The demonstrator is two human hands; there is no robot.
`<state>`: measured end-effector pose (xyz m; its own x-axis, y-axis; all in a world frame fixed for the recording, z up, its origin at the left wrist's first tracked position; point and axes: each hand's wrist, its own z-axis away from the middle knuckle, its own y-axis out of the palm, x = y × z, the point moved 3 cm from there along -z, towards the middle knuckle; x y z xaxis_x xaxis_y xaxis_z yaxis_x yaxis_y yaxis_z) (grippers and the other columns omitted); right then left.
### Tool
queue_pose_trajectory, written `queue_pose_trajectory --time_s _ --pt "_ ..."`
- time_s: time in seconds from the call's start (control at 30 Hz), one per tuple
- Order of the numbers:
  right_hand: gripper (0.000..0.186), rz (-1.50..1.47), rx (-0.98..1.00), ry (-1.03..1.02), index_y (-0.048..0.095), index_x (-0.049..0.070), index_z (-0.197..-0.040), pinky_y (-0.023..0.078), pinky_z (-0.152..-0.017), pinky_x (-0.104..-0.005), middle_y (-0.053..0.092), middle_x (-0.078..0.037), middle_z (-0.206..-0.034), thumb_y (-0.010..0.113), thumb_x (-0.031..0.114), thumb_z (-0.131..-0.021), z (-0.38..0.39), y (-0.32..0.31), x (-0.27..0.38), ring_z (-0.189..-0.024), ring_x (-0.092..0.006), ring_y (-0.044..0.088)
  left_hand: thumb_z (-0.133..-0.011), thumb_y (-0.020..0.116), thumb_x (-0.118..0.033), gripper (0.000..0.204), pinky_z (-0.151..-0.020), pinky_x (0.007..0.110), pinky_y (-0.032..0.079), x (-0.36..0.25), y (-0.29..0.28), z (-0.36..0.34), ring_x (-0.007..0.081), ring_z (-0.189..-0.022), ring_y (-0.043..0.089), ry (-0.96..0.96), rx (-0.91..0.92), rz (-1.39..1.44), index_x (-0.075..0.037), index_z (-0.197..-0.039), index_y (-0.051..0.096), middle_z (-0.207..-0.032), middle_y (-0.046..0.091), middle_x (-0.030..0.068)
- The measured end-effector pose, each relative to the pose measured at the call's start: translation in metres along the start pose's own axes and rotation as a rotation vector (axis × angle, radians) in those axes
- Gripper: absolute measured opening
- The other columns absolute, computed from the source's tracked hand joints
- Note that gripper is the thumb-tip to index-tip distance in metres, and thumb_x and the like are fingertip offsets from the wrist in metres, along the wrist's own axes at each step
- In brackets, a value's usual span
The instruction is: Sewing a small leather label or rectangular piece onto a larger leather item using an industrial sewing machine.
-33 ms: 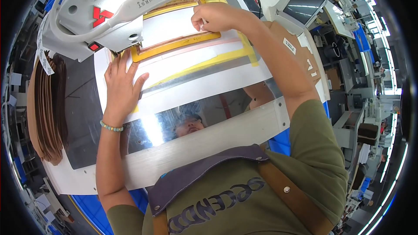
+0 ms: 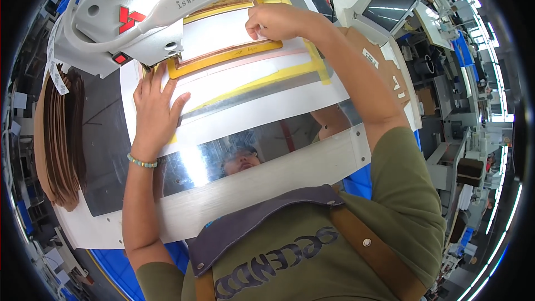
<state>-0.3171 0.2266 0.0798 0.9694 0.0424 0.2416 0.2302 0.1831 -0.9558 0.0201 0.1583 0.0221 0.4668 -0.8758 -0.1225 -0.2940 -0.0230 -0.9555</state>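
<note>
A yellow frame with a brown inner border lies under the sewing machine head, around a white sheet. My left hand rests palm down by the frame's near left corner, its fingers stretched out and the thumb apart. Those fingertips reach close under the machine head and are partly hidden. Over the right end of the frame, my right hand is closed, thumb and fingers curled together near the inner edge. Whatever they may pinch is too small to make out.
Yellow tape crosses the white paper below the frame. A shiny metal plate runs along the near side. Brown pieces are stacked at left. A screen stands at the back right beside a brown board.
</note>
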Motion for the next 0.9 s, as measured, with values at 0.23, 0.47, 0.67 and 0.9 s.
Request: queue_pose_trajectory --time_s 0.23,0.47,0.67,0.9 --pt "0.018 0.558 -0.099 -0.133 0.076 0.006 -0.092 0.054 -0.097 -0.0406 0.064 -0.010 -0.113 0.059 0.004 -0.095 -0.007 0.010 -0.002 -0.109 -0.0258 0.064 -0.110 0.056 -0.046 0.055 -0.129 0.057 0.021 0.008 0.006 0.002 0.0408 -0.157 0.034 0.020 -0.061 -0.027 -0.004 -0.143 0.068 -0.167 0.045 0.0203" --pt "0.039 -0.423 -0.081 -0.199 0.072 0.002 -0.127 0.056 -0.101 -0.0323 0.079 -0.010 -0.114 0.040 0.001 -0.104 -0.030 -0.014 0.008 -0.109 -0.0156 0.074 -0.109 0.058 -0.046 0.055 -0.129 0.056 0.022 0.007 0.007 0.001 0.0401 -0.157 0.035 -0.009 -0.022 -0.027 -0.005 -0.145 0.068 -0.169 0.045 0.0197" --pt "0.036 -0.830 0.105 -0.059 0.066 -0.005 -0.131 0.058 -0.101 -0.0323 0.078 -0.013 -0.117 0.041 0.002 -0.106 -0.063 0.021 0.076 -0.106 -0.0180 0.074 -0.108 0.060 -0.046 0.055 -0.127 0.056 0.025 0.005 0.006 0.001 0.0401 -0.156 0.037 -0.005 -0.057 -0.014 -0.007 -0.147 0.066 -0.168 0.045 0.0184" --pt "0.030 -0.910 -0.001 0.044 0.065 -0.002 -0.130 0.058 -0.098 -0.0330 0.077 -0.014 -0.120 0.053 0.007 -0.104 -0.070 0.033 0.109 -0.110 -0.0203 0.073 -0.109 0.057 -0.050 0.059 -0.129 0.058 0.024 0.010 0.005 0.004 0.0413 -0.157 0.037 -0.038 -0.051 0.008 -0.005 -0.146 0.067 -0.167 0.047 0.0194"
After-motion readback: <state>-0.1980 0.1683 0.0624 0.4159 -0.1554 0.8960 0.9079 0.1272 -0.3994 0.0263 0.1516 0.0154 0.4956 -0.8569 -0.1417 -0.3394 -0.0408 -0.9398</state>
